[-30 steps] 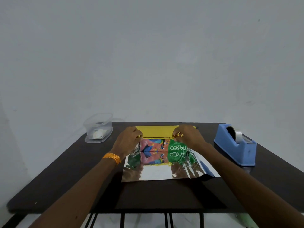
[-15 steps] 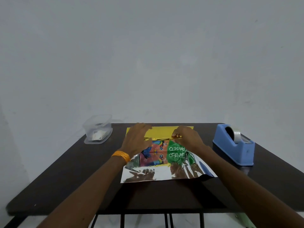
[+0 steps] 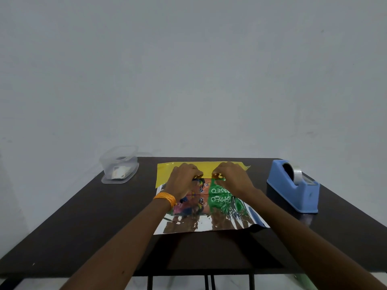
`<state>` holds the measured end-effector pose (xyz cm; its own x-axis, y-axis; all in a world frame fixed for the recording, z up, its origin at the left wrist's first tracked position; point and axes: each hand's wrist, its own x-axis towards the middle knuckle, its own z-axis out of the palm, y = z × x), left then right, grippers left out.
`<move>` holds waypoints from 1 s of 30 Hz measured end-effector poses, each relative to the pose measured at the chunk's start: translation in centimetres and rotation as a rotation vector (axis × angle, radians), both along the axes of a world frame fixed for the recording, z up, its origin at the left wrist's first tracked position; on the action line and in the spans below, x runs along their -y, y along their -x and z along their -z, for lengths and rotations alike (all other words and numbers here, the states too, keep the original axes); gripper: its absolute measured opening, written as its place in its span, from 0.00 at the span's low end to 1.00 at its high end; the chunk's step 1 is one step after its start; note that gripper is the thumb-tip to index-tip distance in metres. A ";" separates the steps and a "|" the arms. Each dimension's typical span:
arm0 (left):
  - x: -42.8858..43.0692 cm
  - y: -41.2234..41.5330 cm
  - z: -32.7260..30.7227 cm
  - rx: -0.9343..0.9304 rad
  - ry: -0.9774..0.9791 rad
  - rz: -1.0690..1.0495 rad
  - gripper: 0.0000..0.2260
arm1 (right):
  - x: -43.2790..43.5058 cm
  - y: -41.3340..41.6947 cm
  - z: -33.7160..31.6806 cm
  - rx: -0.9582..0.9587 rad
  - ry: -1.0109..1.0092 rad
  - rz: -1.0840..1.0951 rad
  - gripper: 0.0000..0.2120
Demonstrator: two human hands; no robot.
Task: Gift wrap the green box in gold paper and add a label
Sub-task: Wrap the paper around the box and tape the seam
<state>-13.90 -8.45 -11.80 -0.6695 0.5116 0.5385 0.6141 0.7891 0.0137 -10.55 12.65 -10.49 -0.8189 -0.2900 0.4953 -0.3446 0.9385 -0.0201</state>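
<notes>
**Grip at the far side of the box: both hands pinch the gold paper**

Left hand (image 3: 184, 182) and right hand (image 3: 233, 180) sit close together with fingers curled. Each one pinches the gold paper (image 3: 167, 171) along the far top edge of the green box (image 3: 218, 190). The box lies near the middle of the sheet. Its printed face shows between the two hands and is mirrored in the silvery inner side of the paper spread toward the person. An orange wristband (image 3: 165, 198) marks the left wrist.

Handling, as judged:
- **Sheet:** it looks thin, light and foil-like, so it is likely to slip, crease permanently and tear if tugged at one point. Holds spread toward the box corners should pull it flatter than two central pinches.
- **Box:** it appears to be stiff, light card and may slide on the slick lining unless pressed down.

Edges and room:
- **Near edge of the sheet:** it stops short of the worktop (image 3: 69, 216) front, and its right corner lifts slightly.
- **Right side:** a blue tape dispenser (image 3: 293, 191) stands near the sheet but apart from it.
- **Far left corner:** a clear tub (image 3: 119, 167) sits here, well apart from the sheet.
- **Open surface:** bare worktop lies on both flanks and in front of the sheet.
</notes>
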 end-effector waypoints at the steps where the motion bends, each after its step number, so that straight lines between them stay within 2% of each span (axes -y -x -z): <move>1: 0.0 0.0 0.0 -0.008 -0.001 -0.006 0.13 | 0.1 0.1 0.1 -0.027 -0.010 0.007 0.13; 14: -0.2 -0.5 0.0 -0.017 0.000 -0.044 0.13 | 0.1 -0.3 0.6 -0.108 0.010 0.015 0.09; 16: 0.0 -0.6 0.0 0.002 -0.005 -0.034 0.15 | 0.2 -0.5 0.6 -0.097 0.023 0.005 0.09; 19: 0.3 -0.8 0.4 0.041 -0.111 0.009 0.20 | 0.4 -0.5 0.7 -0.085 0.046 0.001 0.10; 21: 0.4 -0.8 0.6 0.030 -0.169 0.028 0.17 | 0.5 -0.6 0.8 -0.081 0.057 0.014 0.10; 24: 0.6 -0.6 0.5 0.004 -0.117 0.022 0.11 | 0.1 -0.8 0.9 -0.042 0.046 0.006 0.13; 26: 0.6 -0.4 0.4 0.010 -0.096 0.016 0.10 | -0.4 -1.0 0.8 -0.015 0.045 -0.030 0.17; 30: 0.3 -0.3 0.5 0.017 -0.102 0.015 0.10 | -1.1 -1.0 -0.5 -0.028 0.194 -0.073 0.13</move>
<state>-13.60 -8.76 -12.27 -0.6715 0.4649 0.5771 0.6250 0.7737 0.1039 -9.59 13.77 -10.03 -0.7842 -0.2453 0.5700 -0.4148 0.8904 -0.1875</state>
